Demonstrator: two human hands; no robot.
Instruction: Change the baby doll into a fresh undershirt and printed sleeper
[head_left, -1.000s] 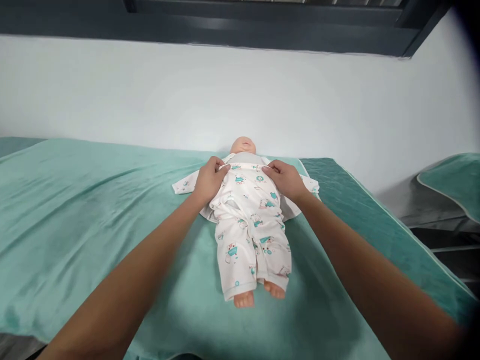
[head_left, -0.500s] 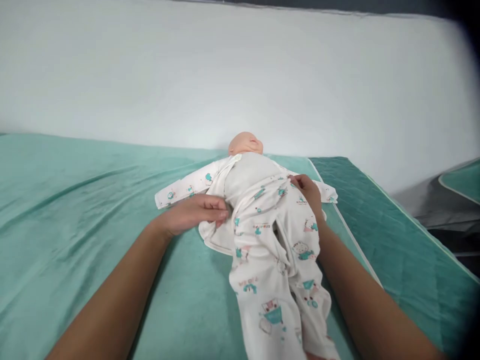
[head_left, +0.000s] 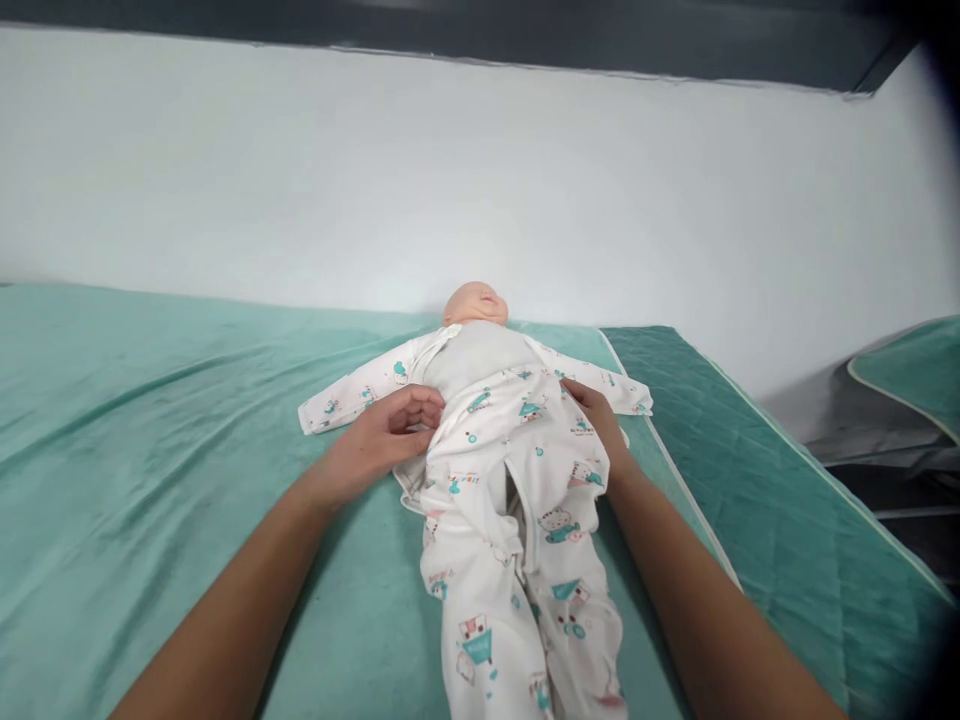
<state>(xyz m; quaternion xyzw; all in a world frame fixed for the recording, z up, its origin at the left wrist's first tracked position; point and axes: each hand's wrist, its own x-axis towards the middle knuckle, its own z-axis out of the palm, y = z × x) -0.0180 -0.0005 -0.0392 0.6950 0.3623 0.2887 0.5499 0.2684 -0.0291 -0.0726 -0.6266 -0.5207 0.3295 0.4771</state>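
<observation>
A baby doll [head_left: 475, 303] lies on its back, head toward the wall, arms spread. It wears a white printed long-sleeved top [head_left: 360, 393], open at the front over a pale torso. White printed baby pants [head_left: 517, 500] cover its legs and reach up over the belly. At the pants' waist on the left side is my left hand [head_left: 390, 435], fingers bent and thumb apart, fingertips against the cloth. My right hand [head_left: 598, 415] is at the opposite side of the waistband, its fingers closed on the edge and partly hidden.
Beneath the doll spreads a light green sheet [head_left: 187, 450], wrinkled on the left. A darker green quilted pad [head_left: 757, 480] borders it on the right. Behind stands a white wall [head_left: 465, 180], with a dark beam [head_left: 450, 35] above. Another green-covered surface [head_left: 915, 370] shows at far right.
My left thumb and fingers have spread from a pinch. The pants' waist lies flatter and more even across the belly. The view has shifted, showing more of the dark beam.
</observation>
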